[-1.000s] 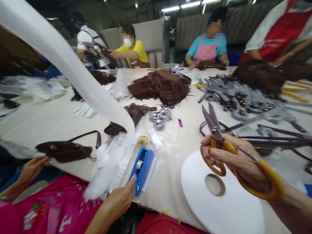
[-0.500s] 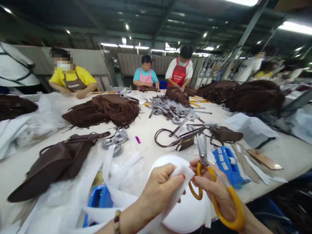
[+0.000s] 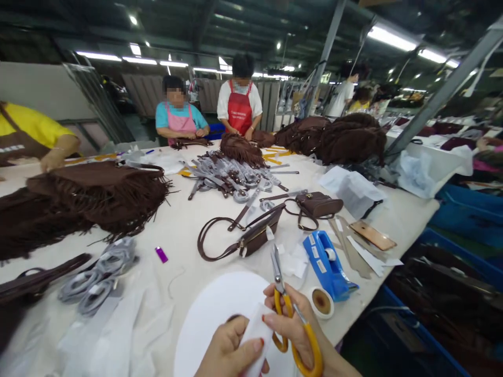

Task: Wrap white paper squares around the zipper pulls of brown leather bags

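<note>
My left hand (image 3: 225,348) grips a folded white strip (image 3: 254,331) of soft sheet material between thumb and fingers. In my right hand (image 3: 296,317) are scissors (image 3: 277,267) with yellow-orange handles, blades pointing up and away from me. The thumb and fingertips of that hand also touch the strip's upper edge. Beneath both hands lies a large flat white roll (image 3: 204,309), partly covered by them. Just right of the scissors are a blue tape dispenser (image 3: 320,259) and a small roll of tape (image 3: 329,314).
A brown bag (image 3: 261,236) with a looped strap lies ahead, a phone (image 3: 373,235) to the right. Fringed brown bags (image 3: 104,196), wrapped straps (image 3: 231,175) and a purple object (image 3: 161,255) cover other parts. Co-workers stand across the table; blue crates (image 3: 420,319) stand beyond its right edge.
The view has swung to the right, so things appear further left. The tape roll beside the dispenser now shows. Both hands keep their hold on the strip and scissors.
</note>
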A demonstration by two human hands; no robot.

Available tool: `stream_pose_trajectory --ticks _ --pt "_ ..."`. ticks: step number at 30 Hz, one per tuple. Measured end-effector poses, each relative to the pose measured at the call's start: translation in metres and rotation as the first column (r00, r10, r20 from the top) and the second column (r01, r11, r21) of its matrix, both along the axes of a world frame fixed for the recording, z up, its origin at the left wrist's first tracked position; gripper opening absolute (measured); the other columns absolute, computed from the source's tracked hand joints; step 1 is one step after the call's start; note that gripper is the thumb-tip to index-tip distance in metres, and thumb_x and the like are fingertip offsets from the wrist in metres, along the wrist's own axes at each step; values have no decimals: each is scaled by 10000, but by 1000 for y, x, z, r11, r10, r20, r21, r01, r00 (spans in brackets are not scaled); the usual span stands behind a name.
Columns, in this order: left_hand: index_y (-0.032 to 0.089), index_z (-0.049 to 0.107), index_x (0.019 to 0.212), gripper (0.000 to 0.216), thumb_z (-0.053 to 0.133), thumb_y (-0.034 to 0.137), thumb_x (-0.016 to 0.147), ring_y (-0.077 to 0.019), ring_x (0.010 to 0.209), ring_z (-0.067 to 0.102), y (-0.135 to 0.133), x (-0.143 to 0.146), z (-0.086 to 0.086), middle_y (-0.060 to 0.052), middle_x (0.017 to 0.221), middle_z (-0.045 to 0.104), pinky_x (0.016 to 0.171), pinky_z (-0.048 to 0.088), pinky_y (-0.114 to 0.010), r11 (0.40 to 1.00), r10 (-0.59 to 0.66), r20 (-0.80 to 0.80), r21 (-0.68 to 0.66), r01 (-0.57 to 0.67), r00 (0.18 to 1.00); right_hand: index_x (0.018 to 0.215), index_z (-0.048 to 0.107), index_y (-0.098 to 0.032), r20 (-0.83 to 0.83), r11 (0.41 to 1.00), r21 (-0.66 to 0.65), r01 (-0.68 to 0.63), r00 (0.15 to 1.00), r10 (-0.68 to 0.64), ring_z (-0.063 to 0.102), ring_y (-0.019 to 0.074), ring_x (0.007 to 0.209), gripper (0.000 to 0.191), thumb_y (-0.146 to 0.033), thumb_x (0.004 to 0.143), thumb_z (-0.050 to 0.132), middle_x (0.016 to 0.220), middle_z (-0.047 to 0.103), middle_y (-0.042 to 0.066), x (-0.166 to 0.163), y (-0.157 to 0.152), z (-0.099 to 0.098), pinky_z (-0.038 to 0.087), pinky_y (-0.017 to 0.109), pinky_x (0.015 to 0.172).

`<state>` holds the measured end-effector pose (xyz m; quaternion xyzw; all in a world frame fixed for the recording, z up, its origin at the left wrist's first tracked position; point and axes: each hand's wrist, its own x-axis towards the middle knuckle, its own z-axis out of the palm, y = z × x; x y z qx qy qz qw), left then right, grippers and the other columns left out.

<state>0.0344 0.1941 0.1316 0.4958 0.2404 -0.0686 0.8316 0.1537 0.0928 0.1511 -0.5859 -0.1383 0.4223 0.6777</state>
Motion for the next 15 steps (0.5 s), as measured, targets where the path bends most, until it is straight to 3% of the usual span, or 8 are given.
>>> stream_pose_trajectory --ticks 4,8,12,15 --pt "152 508 717 530 720 597 521 -115 421 531 -4 45 -31 -41 558 631 428 361 -216 993 -15 -101 -122 3 995 901 536 -176 52 992 -81 94 995 -90 480 109 597 403 -331 586 732 711 500 -27 46 -13 -25 385 229 538" --pt "140 518 677 448 701 535 571 -113 411 527 -13 93 -43 -53 546 634 437 347 -216 994 -28 -176 -110 8 984 905 517 -182 175 939 -249 237 965 -197 522 147 648 410 -406 603 681 733 503 -12 94 -25 -52 436 277 612" --pt "128 548 660 306 675 401 605 -88 379 463 -17 131 -53 -13 482 590 424 328 -211 995 67 -242 -52 -82 968 905 501 -198 233 900 -365 240 959 -161 540 173 659 423 -476 631 661 720 512 -5 132 -40 -76 449 297 623" --pt "127 554 643 264 667 363 602 -88 381 459 -12 149 -61 -14 474 588 420 325 -208 992 101 -256 -47 -116 961 892 499 -205 245 876 -446 182 967 -76 533 176 633 464 -542 620 666 705 515 0 141 -63 -83 447 307 603"
